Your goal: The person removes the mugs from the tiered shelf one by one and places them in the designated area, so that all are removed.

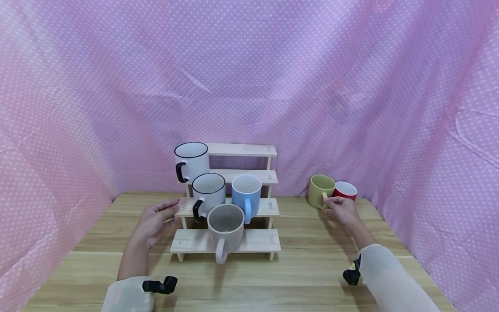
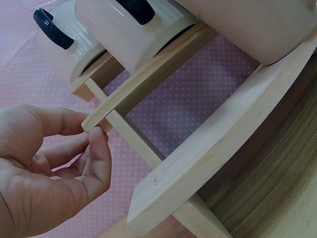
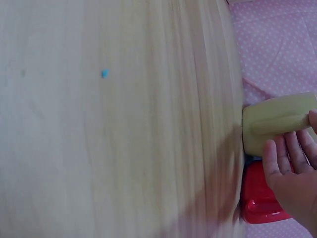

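My left hand (image 1: 153,223) pinches the left end of one board of the wooden tiered stand (image 1: 267,246), thumb and forefinger on the board's corner in the left wrist view. At the back right of the table, my right hand (image 1: 344,213) holds the handle of an olive-green mug (image 1: 316,195) by its fingers and thumb. The green mug stands upright, close to the pink cloth. A red mug (image 3: 260,193) with a white inside sits beside it, partly hidden by the right hand in the head view.
Two white mugs with black rims, one on an upper tier (image 1: 199,167) and one lower (image 1: 214,197), stand on the stand. A light blue mug (image 1: 238,199) and a beige mug (image 1: 235,236) are there too. Pink dotted cloth (image 1: 249,65) encloses the wooden table (image 1: 304,268).
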`<state>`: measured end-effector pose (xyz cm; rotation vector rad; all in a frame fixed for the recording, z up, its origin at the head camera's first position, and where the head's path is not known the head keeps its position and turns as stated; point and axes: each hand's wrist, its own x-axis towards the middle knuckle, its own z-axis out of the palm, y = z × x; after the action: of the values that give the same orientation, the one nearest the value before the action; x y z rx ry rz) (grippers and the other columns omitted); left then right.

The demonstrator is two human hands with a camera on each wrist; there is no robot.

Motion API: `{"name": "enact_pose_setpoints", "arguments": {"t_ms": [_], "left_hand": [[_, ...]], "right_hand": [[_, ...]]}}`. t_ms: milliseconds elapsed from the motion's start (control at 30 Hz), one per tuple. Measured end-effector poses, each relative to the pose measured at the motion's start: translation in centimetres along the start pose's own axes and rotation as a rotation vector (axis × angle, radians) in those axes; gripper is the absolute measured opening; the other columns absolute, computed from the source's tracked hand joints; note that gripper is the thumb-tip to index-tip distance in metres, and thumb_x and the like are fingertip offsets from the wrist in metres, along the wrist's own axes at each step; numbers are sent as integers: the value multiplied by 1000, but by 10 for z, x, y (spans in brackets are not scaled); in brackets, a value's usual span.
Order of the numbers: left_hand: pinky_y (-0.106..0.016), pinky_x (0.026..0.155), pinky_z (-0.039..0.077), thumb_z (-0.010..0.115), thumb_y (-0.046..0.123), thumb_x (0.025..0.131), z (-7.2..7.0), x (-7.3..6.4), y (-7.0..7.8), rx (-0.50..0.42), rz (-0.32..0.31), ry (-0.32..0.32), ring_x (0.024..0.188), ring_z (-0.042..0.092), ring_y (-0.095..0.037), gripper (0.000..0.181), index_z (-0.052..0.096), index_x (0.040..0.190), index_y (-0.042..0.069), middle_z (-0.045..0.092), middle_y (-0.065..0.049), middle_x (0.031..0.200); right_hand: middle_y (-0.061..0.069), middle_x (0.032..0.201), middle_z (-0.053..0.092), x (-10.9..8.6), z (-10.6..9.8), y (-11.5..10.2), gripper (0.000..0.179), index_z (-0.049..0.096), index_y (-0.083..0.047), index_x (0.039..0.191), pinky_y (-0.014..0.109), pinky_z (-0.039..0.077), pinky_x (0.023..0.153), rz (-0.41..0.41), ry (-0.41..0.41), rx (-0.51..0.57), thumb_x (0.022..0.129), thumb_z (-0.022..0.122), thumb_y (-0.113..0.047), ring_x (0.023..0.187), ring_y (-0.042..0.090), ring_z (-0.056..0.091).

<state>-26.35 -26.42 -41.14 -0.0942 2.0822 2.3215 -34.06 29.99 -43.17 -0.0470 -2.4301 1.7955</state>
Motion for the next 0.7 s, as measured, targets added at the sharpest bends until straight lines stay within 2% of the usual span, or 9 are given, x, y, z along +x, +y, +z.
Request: {"name": "enact_pose_setpoints", "arguments": {"t_ms": [67, 200, 333, 500, 600, 700], "left_hand": [[-21, 80, 55, 62, 9, 103, 0, -1, 1, 3, 1, -2, 97, 60, -10, 54, 41, 148, -12, 59, -2, 116], [-22, 81, 56, 63, 10, 103, 0, -1, 1, 22, -7, 4, 99, 60, -10, 53, 43, 148, -10, 58, -2, 118], [-22, 82, 56, 62, 10, 103, 0, -1, 1, 29, -10, 8, 98, 60, -10, 52, 44, 148, -9, 58, -2, 118], [-23, 82, 56, 62, 9, 103, 0, 0, 1, 12, -3, 6, 97, 59, -9, 52, 44, 147, -10, 59, 0, 116], [-22, 80, 56, 62, 8, 103, 0, 0, 0, 2, -3, 2, 96, 59, -9, 52, 43, 148, -11, 59, 1, 114], [-21, 78, 56, 62, 8, 103, -1, 0, 0, -4, -5, 1, 95, 59, -9, 53, 42, 148, -11, 60, 1, 112]], "right_hand": [[1, 94, 66, 0, -3, -1, 40, 60, 18, 120, 25, 61, 77, -6, 3, -19, 102, 67, -18, 84, 11, 69], [-2, 93, 67, -1, -7, -7, 41, 61, 16, 120, 26, 61, 76, -34, 9, -65, 101, 68, -20, 85, 7, 66], [3, 96, 70, -1, -10, -18, 43, 62, 13, 120, 23, 60, 73, -80, 41, -147, 101, 68, -25, 84, 5, 65], [15, 99, 72, 3, -11, -30, 37, 68, 7, 115, 16, 55, 68, -185, 95, -307, 102, 67, -27, 82, 4, 63], [17, 101, 73, 4, -11, -37, 34, 71, 4, 112, 15, 51, 71, -253, 121, -403, 102, 66, -28, 86, 9, 65], [19, 104, 73, 4, -10, -47, 36, 70, 4, 114, 25, 53, 81, -295, 116, -453, 103, 65, -30, 94, 23, 68]]}}
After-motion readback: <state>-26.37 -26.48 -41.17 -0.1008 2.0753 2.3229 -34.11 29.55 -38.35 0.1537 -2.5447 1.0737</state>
